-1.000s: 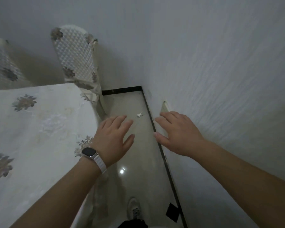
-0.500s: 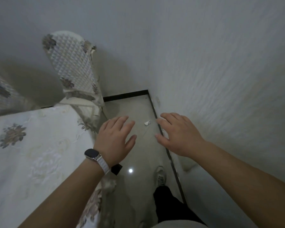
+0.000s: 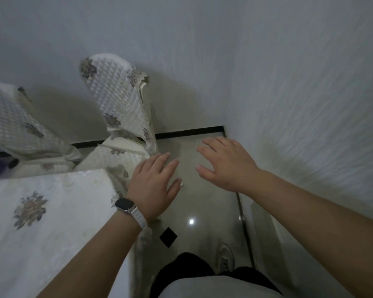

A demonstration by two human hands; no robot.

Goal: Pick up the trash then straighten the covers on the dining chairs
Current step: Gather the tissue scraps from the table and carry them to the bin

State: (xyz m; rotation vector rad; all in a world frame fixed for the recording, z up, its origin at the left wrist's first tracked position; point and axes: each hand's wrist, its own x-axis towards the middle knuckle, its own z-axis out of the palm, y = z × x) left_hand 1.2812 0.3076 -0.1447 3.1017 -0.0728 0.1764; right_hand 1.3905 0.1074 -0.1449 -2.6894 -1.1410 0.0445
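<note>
A small white scrap of trash (image 3: pixel 181 184) lies on the pale floor tile, mostly hidden behind the thumb of my left hand (image 3: pixel 154 186). That hand wears a watch, hovers palm down with fingers apart and holds nothing. My right hand (image 3: pixel 225 163) hangs open over the floor further right, close to the wall. A dining chair with a quilted floral cover (image 3: pixel 116 97) stands in the corner beyond my left hand; the cover's right edge looks rumpled. A second covered chair (image 3: pixel 15 123) sits at the far left.
The table under a white floral cloth (image 3: pixel 52 211) fills the lower left. A white wall (image 3: pixel 299 104) closes in on the right, leaving a narrow floor strip with a black skirting line (image 3: pixel 190 132). My shoe (image 3: pixel 224 258) and dark trouser legs show at the bottom.
The view has moved forward along the gap between table and wall. The chairs and corner look nearer, and the white scrap now lies beside my left thumb instead of ahead of both hands.
</note>
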